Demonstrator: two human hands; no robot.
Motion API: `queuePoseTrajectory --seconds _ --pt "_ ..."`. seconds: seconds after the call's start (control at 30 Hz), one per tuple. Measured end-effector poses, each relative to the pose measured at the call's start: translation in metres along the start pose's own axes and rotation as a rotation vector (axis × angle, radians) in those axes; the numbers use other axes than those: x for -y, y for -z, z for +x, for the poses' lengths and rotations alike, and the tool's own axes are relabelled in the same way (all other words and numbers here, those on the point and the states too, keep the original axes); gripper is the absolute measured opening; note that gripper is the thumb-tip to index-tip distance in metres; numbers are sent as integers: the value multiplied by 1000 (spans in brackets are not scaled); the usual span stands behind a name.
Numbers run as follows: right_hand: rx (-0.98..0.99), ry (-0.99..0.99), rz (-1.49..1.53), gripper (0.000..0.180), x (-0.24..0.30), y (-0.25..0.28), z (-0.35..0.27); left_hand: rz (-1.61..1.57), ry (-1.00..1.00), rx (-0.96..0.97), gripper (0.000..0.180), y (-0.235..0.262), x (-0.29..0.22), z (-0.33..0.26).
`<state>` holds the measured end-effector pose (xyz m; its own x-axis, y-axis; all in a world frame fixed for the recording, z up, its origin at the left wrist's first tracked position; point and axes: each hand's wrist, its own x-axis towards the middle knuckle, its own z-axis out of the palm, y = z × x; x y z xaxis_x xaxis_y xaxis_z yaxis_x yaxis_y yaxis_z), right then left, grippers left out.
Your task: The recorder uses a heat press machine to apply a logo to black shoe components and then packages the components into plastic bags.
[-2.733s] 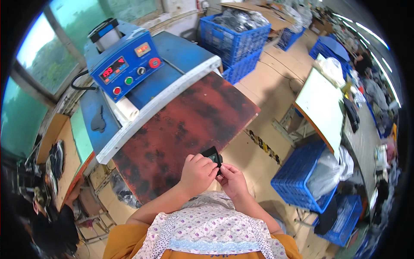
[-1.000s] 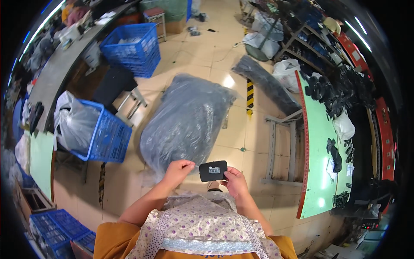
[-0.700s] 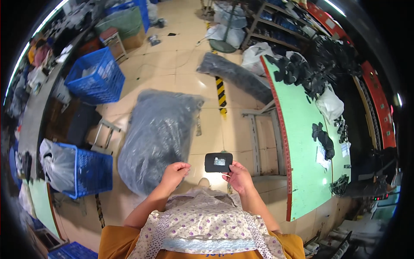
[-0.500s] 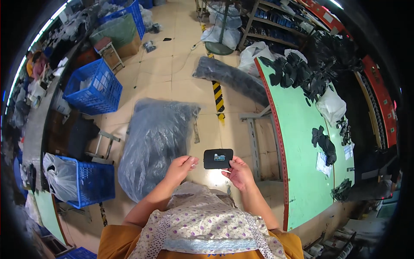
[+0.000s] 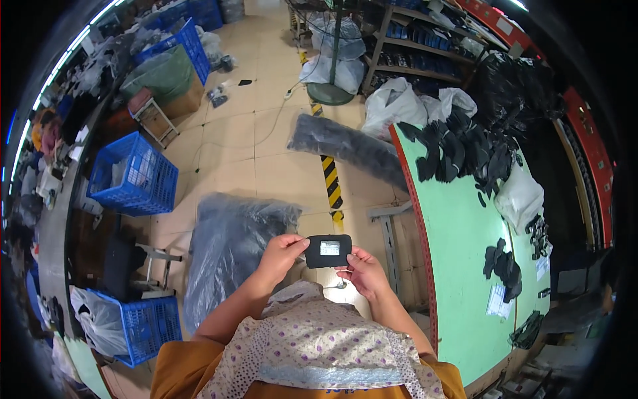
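Both forearms reach up from the lower edge, bent inward. The left hand (image 5: 282,258) pinches the left edge of a small black device (image 5: 329,251), thumb and fingers together, though the contact is hard to see clearly. The right hand (image 5: 365,271) clamps its fingers on the right edge, holding it above the floor (image 5: 262,176), left of the green desk (image 5: 465,292).

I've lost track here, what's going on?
A person holds a black, rounded rectangular device with a small lit screen between both hands, screen up: the left hand at its left edge, the right hand at its lower right corner. A large bundle in grey translucent plastic lies on the floor to the left; a pale green, red-edged table bearing flat black pieces stands to the right.
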<state>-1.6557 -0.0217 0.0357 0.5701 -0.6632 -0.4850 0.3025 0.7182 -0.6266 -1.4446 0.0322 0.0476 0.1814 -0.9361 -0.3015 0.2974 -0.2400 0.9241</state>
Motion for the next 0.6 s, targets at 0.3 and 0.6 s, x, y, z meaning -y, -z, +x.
queuePoseTrajectory --seconds 0.3,0.6 --pt "-11 106 98 22 73 -7 78 305 64 67 16 -11 -70 111" --pt "-88 66 84 21 131 6 143 135 19 -60 18 -1 -59 169"
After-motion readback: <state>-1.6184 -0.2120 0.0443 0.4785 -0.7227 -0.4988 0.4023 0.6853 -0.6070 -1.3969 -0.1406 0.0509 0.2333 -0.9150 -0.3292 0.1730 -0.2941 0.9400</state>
